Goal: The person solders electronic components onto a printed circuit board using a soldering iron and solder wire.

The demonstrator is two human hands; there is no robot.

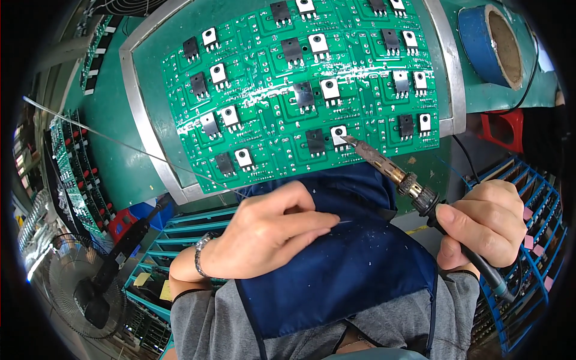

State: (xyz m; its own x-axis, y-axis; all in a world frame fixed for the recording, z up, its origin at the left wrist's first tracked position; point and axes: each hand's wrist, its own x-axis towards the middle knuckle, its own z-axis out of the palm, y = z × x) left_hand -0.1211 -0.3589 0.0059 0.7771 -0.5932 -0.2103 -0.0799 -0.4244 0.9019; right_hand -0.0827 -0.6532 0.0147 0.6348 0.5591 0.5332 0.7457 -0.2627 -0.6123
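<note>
My right hand (487,225) is closed around the handle of a soldering iron (413,187). The iron slants up and left, its tip at the legs of a white-faced three-legged component at the near edge of a green circuit board panel (264,144). Whether the tip touches cannot be made out. Over the blue apron, my left hand (270,228) pinches a thin solder wire (132,142), which runs in from the far left. A short end of it shows past the fingertips, apart from the iron. Black and white-faced components stand in pairs across the panel.
A metal frame (454,66) borders the panel on the green table (111,138). At the far right lies a blue roll with a brown core (489,45). A fan (84,288) stands left; blue racks (528,240) and a red stool (503,133) are to the right.
</note>
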